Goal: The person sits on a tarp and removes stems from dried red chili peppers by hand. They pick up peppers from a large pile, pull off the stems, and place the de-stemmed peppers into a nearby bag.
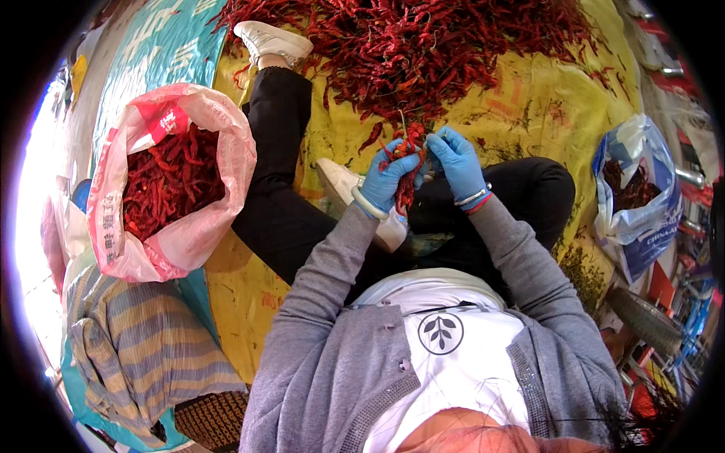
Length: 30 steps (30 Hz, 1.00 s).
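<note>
Dried red chili peppers [408, 145] are bunched in my left hand [387, 178], whose blue-gloved fingers wrap round them over my lap. Close against the bunch, my right hand [458, 161], also in a blue glove, has its thumb and fingers pinched together. What sits between those fingertips is too small to make out. Just beyond my hands a large heap of dried red chilies [423, 60] spreads over a yellow sheet [521, 90].
To the left, a pink and white sack [238, 162] stands rolled open, filled with chilies. A blue and white bag [630, 230] with darker peppers stands at the right, near a wheel [646, 321]. Striped cloth [143, 340] lies at the lower left. My legs flank the work area.
</note>
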Motion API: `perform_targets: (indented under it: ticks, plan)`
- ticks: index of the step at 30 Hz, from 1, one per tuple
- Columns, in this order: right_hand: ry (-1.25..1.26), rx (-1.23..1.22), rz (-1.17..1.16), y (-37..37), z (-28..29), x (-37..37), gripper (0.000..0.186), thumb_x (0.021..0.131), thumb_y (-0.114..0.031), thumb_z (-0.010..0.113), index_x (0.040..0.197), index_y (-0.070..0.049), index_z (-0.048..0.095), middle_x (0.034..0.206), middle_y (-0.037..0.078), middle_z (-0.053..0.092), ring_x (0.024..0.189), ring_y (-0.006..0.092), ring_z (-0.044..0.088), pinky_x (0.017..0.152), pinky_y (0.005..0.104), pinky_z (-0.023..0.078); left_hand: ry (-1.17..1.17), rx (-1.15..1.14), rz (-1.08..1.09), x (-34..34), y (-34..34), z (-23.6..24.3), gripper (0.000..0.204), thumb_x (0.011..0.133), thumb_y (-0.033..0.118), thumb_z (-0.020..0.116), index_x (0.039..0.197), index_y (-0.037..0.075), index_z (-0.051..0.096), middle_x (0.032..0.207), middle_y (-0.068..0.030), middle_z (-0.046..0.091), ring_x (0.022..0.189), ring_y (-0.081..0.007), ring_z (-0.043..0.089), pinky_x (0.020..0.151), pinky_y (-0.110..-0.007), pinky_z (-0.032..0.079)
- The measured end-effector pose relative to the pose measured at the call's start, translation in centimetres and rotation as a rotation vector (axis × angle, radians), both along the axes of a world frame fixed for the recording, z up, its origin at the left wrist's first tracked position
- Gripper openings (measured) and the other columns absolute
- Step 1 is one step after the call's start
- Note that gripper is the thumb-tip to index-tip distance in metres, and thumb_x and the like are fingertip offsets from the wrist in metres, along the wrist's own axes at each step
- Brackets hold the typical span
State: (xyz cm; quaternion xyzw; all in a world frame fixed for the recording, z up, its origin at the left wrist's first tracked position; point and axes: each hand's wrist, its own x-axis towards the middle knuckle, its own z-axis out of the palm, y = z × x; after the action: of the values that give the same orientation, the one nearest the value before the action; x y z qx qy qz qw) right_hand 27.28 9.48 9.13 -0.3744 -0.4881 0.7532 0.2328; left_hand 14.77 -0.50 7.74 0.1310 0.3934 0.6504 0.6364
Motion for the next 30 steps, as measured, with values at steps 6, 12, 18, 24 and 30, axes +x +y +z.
perform_targets:
  ticks: [6, 12, 18, 24, 30]
  plan:
    - [-0.197, 0.813, -0.038, -0.4, 2.2, -0.4, 0.021, 0.087, -0.015, 0.061, 0.072, -0.004, 0.051, 0.062, 0.003, 0.044, 0.054, 0.0122, 0.041, 0.050, 0.0283, 0.035, 0.038, -0.023, -0.071, 0.1, 0.1, 0.8, 0.018, 0.085, 0.011, 0.059, 0.102, 0.006, 0.057, 0.078, -0.0045, 0.061, 0.060, -0.0119, 0.057, 0.053, -0.023, 0.047]
    - [-0.256, 1.099, -0.002, -0.6, 4.7, 0.3, 0.019, 0.081, -0.013, 0.065, 0.071, -0.005, 0.051, 0.063, 0.009, 0.045, 0.053, 0.0240, 0.045, 0.049, 0.0320, 0.037, 0.028, 0.001, -0.060, 0.6, 0.2, 1.8, 0.016, 0.083, 0.006, 0.061, 0.098, 0.008, 0.056, 0.078, -0.0025, 0.062, 0.063, -0.0110, 0.060, 0.053, -0.022, 0.047]
    - [-0.169, 1.448, 0.042, -0.5, 5.4, 0.2, 0.019, 0.082, -0.016, 0.065, 0.070, -0.008, 0.053, 0.064, 0.005, 0.049, 0.055, 0.0203, 0.049, 0.050, 0.0311, 0.039, 0.049, 0.030, 0.035, 1.3, 0.3, 1.8, 0.017, 0.083, 0.007, 0.062, 0.099, 0.007, 0.057, 0.078, -0.0029, 0.062, 0.061, -0.0104, 0.059, 0.054, -0.021, 0.047]
    - [0.220, -0.368, -0.157, 1.9, 2.9, 1.2, 0.017, 0.093, -0.022, 0.051, 0.088, -0.006, 0.056, 0.077, 0.003, 0.058, 0.061, 0.0088, 0.050, 0.053, 0.0230, 0.040, -0.004, 0.076, -0.181, 0.7, -0.2, 4.8, 0.020, 0.084, 0.010, 0.061, 0.103, 0.005, 0.055, 0.076, -0.0067, 0.061, 0.062, -0.0119, 0.058, 0.054, -0.023, 0.047]
    - [0.017, -0.222, 0.332, 3.8, 5.7, 1.7, 0.018, 0.092, -0.022, 0.053, 0.092, -0.006, 0.058, 0.072, -0.003, 0.053, 0.055, 0.0035, 0.042, 0.049, 0.0173, 0.033, 0.119, -0.087, -0.275, 0.6, -0.3, 3.1, 0.026, 0.083, 0.013, 0.061, 0.107, 0.007, 0.054, 0.075, -0.0038, 0.061, 0.060, -0.0094, 0.057, 0.052, -0.020, 0.044]
